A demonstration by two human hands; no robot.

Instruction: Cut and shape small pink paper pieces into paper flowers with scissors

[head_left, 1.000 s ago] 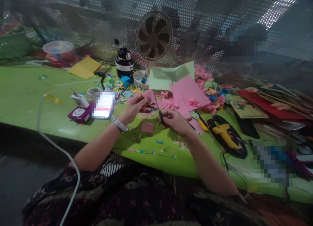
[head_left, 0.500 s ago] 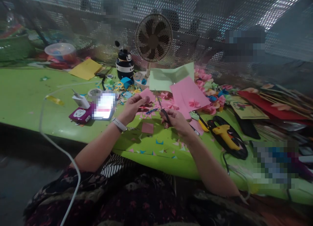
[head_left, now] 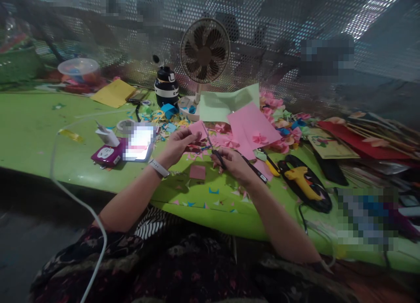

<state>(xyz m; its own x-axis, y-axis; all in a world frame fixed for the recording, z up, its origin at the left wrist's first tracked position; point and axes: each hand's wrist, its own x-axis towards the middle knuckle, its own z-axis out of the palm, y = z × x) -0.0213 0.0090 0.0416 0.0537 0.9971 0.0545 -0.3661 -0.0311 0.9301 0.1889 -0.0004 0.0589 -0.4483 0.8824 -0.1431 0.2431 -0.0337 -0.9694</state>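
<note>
Pinched in my left hand [head_left: 180,144] is a small piece of pink paper [head_left: 198,129]. My right hand [head_left: 233,162] is closed round the dark handles of a pair of scissors [head_left: 218,158]. The blades point up and away, at the right edge of the pink piece; whether they touch it I cannot tell. On the table below lies a small pink paper square [head_left: 197,172]. Behind my hands rest a large pink sheet [head_left: 250,126] and a pale green sheet [head_left: 226,102], with pink paper flowers [head_left: 260,139] around them.
A yellow glue gun [head_left: 305,184] sits on a black holder at right. On the left are a lit phone [head_left: 140,142] and a purple socket box [head_left: 108,154]. A fan [head_left: 205,51] and a dark bottle [head_left: 166,89] stand behind. Paper scraps litter the green table [head_left: 39,137].
The scissors and my right hand have moved slightly left, bringing the blades up to the pink piece. My left hand keeps its hold on the paper.
</note>
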